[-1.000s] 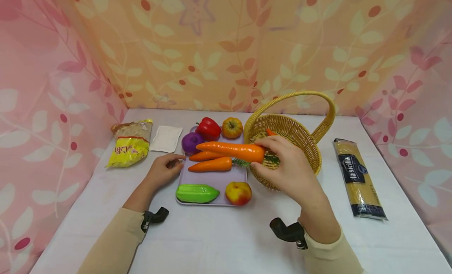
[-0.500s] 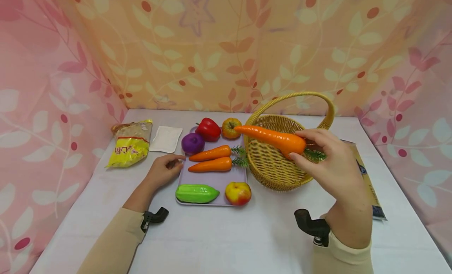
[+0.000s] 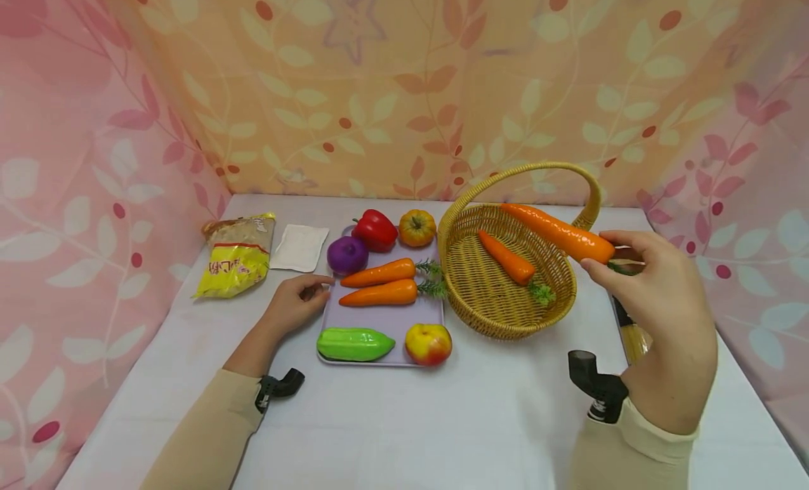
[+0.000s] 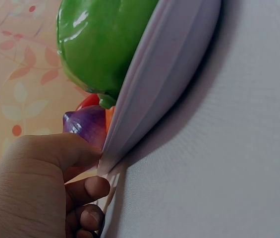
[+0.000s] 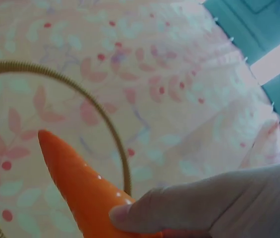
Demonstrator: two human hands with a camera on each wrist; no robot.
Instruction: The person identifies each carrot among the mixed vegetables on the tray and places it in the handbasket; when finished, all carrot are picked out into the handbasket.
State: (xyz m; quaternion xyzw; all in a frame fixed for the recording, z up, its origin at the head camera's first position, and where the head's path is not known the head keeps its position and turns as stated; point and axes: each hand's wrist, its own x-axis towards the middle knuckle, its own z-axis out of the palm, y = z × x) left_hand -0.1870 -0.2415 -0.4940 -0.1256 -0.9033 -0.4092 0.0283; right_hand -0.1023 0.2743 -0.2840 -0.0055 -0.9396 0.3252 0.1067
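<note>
Right hand (image 3: 670,300) pinches a carrot (image 3: 559,232) above the right side of the basket (image 3: 482,290), farther right than before.
A second carrot (image 3: 508,260) inside now shows whole; that hand hides most of a packet (image 3: 632,339). The left hand (image 3: 296,306) touches the tray (image 3: 379,317), fingers bent; whether it grips, I cannot tell.

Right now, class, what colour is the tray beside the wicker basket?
The tray is pale purple; it shows best in the head view.

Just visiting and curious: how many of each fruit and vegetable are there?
Carrots: 4 (2 on tray, 1 in basket, 1 in right hand)
Red pepper: 1
Purple onion: 1
Pumpkin: 1
Green vegetable: 1
Red-and-yellow fruit: 1
Total: 9
</note>
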